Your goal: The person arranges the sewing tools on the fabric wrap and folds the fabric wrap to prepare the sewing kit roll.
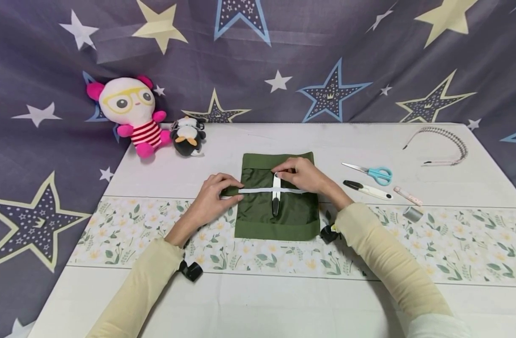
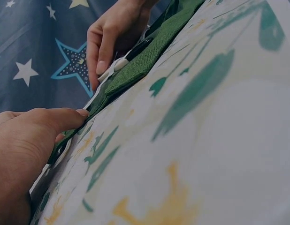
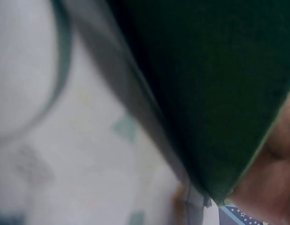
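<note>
A dark green fabric piece (image 1: 258, 220) lies on the table, with a narrow white elastic band (image 1: 255, 190) running across its middle. My left hand (image 1: 211, 197) pinches the cloth and the band's left end between thumb and fingers at the left edge. A slim white tool with a black end (image 1: 276, 202) lies upright across the band, black end toward me. Its far white end is between the thumb and fingers of my right hand (image 1: 302, 174). In the right wrist view, green cloth (image 3: 210, 93) fills much of the picture and hides most of that hand.
To the right lie blue-handled scissors (image 1: 378, 175), a similar white tool with a black end (image 1: 369, 189), a small pink-white stick (image 1: 407, 195), a grey thread spool (image 1: 412, 214) and a headband (image 1: 462, 145). A pink-white plush (image 1: 131, 108) and a penguin plush (image 1: 188, 138) sit back left.
</note>
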The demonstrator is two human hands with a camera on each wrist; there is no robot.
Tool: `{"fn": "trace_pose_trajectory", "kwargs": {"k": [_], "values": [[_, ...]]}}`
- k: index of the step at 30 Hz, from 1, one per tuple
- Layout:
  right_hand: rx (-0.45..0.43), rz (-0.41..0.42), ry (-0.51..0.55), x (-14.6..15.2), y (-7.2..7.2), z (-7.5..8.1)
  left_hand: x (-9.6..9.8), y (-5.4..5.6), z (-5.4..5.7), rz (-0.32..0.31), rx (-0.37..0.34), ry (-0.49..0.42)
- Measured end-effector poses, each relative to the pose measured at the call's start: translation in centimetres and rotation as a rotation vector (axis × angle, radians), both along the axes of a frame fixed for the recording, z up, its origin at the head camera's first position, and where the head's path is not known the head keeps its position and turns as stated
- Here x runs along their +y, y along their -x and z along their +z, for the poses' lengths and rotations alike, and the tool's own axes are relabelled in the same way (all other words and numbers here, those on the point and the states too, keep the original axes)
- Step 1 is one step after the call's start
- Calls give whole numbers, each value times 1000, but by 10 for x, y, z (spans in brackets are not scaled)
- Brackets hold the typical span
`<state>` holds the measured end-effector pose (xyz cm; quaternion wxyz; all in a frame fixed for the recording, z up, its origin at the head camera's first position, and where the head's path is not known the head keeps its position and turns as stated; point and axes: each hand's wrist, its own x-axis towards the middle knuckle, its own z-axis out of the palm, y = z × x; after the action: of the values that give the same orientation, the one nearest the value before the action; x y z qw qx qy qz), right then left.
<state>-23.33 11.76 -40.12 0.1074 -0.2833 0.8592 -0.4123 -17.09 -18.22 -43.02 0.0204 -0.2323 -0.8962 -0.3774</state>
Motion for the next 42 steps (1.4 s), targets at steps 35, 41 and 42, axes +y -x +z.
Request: {"fn": "trace_pose_trajectory", "kwargs": {"k": [35,41,42], "values": [[61,-132,56,56,-25,12,-1,-1,-2,6,4,-1],[115,-191,54,80,-35,7,0,0,-2,7,4,3],[121,-203,53,85,-38,7,1,0,-2,7,5,3]]}}
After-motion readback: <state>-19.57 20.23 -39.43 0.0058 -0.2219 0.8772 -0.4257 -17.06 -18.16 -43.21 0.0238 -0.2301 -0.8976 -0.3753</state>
